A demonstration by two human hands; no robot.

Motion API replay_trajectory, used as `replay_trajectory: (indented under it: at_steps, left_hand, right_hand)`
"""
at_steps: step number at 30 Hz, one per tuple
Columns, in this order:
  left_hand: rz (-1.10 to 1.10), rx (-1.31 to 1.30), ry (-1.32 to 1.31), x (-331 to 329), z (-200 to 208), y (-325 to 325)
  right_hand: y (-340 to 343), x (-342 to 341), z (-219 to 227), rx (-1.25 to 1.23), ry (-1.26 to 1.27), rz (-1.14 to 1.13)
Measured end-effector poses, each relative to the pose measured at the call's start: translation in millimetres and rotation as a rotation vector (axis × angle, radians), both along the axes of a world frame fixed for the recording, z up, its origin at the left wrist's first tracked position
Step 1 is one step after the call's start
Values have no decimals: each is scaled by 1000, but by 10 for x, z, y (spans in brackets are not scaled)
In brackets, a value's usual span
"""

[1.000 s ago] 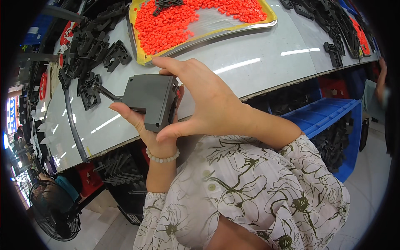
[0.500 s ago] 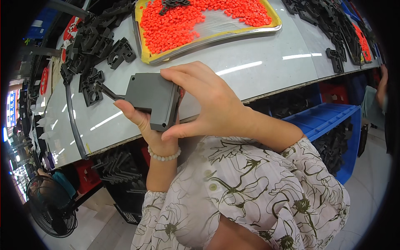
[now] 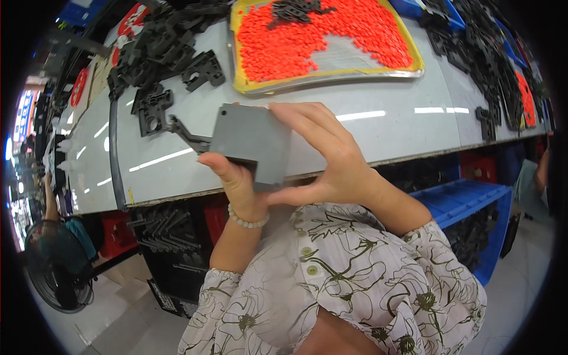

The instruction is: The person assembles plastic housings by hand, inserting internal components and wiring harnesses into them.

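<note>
A dark grey plastic housing (image 3: 251,141), boxy with a thin arm sticking out to its left, is held up in front of my chest over the table's front edge. My left hand (image 3: 235,184) grips it from below, thumb against its lower left face. My right hand (image 3: 322,157) clasps its right side, fingers over the top edge and thumb under the bottom. The back of the part is hidden.
The grey table (image 3: 384,124) carries a yellow-rimmed tray (image 3: 239,83) of small orange pieces, piles of black plastic parts (image 3: 165,56) at the left and more along the right (image 3: 485,65). Blue bins (image 3: 467,204) stand under the table. A floor fan (image 3: 56,269) stands at lower left.
Both hands have stayed on the housing, turning and raising it slightly; the view has shifted a little.
</note>
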State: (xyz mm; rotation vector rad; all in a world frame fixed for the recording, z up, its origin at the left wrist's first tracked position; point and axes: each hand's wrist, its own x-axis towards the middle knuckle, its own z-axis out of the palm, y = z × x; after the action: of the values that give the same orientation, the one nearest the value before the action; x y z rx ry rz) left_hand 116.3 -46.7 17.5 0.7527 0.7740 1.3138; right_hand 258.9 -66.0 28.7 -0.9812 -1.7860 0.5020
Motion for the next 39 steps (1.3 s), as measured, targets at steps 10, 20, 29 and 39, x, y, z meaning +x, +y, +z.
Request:
replay_trajectory:
  at_steps: [10, 20, 29, 39]
  left_hand:
    - [-120, 167, -120, -44, -7, 6]
    - [-174, 214, -259, -60, -47, 41]
    - [-138, 173, -325, -6, -32, 13]
    - [-147, 185, -338, -27, -23, 12]
  right_hand:
    - [-68, 76, 77, 36, -171, 46]
    - [-80, 30, 11, 91, -135, -7]
    - [-105, 32, 1, 68, -122, -20]
    - [-144, -18, 64, 58, -150, -51]
